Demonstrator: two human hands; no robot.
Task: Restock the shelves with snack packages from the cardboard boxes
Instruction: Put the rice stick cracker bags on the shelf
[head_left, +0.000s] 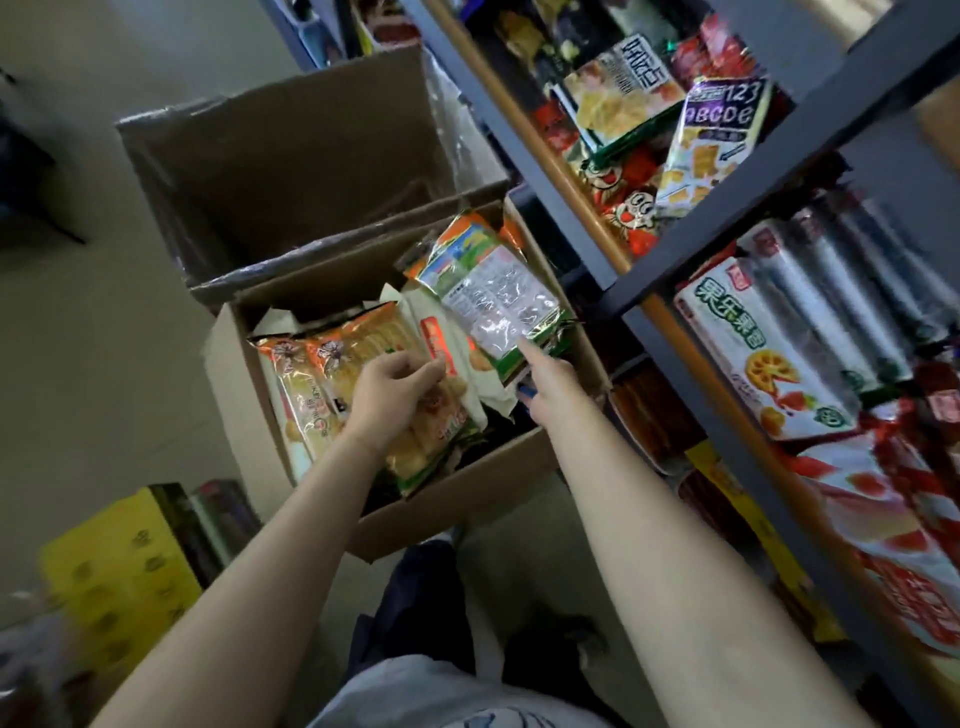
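Note:
An open cardboard box (457, 493) on the floor holds several snack packages. My right hand (548, 387) grips the lower edge of a green and orange snack bag (488, 291) and holds it up over the box's right side, its printed back facing me. My left hand (395, 395) reaches into the box with curled fingers on an orange-topped cracker bag (353, 348). A white bag with a red label (441, 338) lies between the two hands. The dark metal shelves (691, 244) stand to the right, packed with snack packs.
A second cardboard box (291, 171) stands open behind the first and looks empty. A yellow package (119, 571) lies on the floor at lower left. The shelves carry a purple ABC biscuit bag (711, 135) and a white fruit-print box (763, 353). My legs are below the box.

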